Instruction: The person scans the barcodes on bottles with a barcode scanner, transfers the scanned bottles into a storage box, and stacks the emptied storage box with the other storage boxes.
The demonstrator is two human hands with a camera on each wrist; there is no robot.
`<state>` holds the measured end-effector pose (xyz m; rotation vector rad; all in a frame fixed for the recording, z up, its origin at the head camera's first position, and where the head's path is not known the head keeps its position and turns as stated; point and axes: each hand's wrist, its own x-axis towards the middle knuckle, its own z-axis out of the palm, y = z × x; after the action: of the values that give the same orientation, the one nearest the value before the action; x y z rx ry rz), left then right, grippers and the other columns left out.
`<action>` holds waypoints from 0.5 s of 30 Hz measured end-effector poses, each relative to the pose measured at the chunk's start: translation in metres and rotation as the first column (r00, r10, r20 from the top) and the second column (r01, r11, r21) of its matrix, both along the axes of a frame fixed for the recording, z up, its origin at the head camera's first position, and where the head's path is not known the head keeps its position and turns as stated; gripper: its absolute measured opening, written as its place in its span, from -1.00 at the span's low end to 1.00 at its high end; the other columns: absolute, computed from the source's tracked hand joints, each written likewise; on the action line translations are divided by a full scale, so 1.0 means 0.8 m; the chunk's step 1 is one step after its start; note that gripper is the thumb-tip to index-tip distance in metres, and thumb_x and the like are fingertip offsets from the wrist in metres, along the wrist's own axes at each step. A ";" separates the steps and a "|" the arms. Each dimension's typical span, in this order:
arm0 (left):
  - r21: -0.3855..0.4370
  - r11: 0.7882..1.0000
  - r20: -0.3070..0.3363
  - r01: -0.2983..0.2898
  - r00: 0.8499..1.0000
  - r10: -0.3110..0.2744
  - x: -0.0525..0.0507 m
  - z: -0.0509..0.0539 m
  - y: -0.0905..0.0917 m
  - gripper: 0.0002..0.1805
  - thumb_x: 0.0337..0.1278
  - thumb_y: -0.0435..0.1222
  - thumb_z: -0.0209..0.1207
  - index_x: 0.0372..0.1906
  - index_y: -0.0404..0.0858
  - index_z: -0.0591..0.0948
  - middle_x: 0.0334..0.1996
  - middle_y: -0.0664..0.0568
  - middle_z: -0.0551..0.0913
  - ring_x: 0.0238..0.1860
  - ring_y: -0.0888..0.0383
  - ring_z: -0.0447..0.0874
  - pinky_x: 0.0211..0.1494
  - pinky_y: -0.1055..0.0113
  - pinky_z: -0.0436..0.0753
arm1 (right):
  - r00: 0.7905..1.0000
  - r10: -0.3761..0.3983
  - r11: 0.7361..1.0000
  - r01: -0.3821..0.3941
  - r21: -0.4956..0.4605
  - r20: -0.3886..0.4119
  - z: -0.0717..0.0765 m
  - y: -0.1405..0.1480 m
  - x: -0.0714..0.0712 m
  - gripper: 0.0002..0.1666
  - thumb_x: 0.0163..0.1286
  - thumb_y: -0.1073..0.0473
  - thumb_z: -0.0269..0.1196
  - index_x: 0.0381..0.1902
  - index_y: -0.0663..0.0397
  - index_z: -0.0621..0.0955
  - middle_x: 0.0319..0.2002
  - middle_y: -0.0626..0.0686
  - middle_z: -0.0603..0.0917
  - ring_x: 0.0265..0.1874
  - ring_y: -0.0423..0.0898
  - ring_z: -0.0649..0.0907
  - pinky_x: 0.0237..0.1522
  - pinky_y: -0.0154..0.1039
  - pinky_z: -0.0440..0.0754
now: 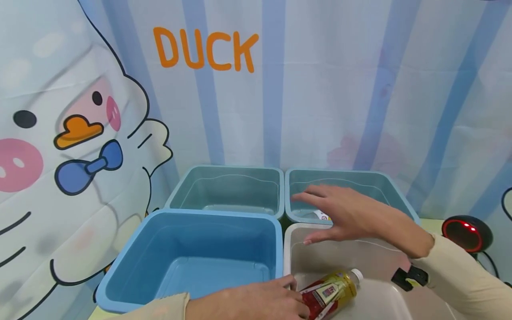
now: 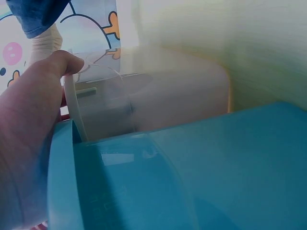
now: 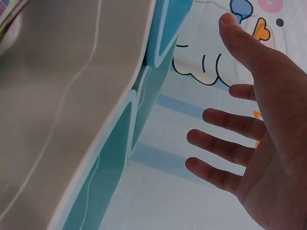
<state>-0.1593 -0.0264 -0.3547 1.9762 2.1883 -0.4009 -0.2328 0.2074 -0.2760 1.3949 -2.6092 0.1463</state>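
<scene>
A drink bottle point(image 1: 332, 293) with a white cap and a yellow and red label lies tilted in the beige bin point(image 1: 296, 229). My left hand point(image 1: 256, 302) reaches over the rim between the blue and beige bins, its fingers against the bottle's left side. In the left wrist view only the thumb side of the left hand point(image 2: 45, 91) shows; how the fingers lie on the bottle is hidden. My right hand point(image 1: 340, 211) hovers above the beige bin's far rim, thumb and fingers spread and holding nothing. Beyond it, a small white item point(image 1: 322, 215) shows in the far right bin.
A blue bin point(image 1: 192, 213) stands at the near left. Behind are two teal bins, far left point(image 1: 224, 169) and far right point(image 1: 360, 173). A round black device with red lights point(image 1: 467, 233) stands at right. A duck-printed curtain point(image 1: 240, 111) hangs close behind.
</scene>
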 end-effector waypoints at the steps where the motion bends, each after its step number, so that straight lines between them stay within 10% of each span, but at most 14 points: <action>1: 0.005 1.000 0.004 -0.004 1.000 0.004 0.000 0.000 0.000 -0.48 0.31 0.18 0.27 0.34 0.25 0.61 0.18 0.44 0.62 0.07 0.55 0.45 0.18 0.62 0.13 | 1.000 -0.003 1.000 0.003 0.000 0.009 -0.002 0.004 0.003 0.00 0.32 -0.56 0.22 0.50 -0.12 0.42 0.22 -0.08 0.57 0.03 -0.12 0.63 -0.03 -0.05 0.66; 15: -0.002 1.000 -0.038 0.000 0.999 0.000 0.001 -0.003 0.002 -0.55 0.43 0.14 0.20 0.33 0.21 0.61 0.18 0.41 0.63 0.11 0.53 0.47 0.23 0.54 0.19 | 0.976 -0.054 0.998 0.044 0.053 0.213 -0.041 0.044 0.037 -0.06 0.27 -0.59 0.23 0.43 -0.22 0.49 0.26 -0.08 0.58 0.12 -0.07 0.63 0.05 0.06 0.67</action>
<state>-0.1584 -0.0247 -0.3572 1.9836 2.2091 -0.4437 -0.2031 0.2423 -0.3088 1.3996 -2.8367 0.2419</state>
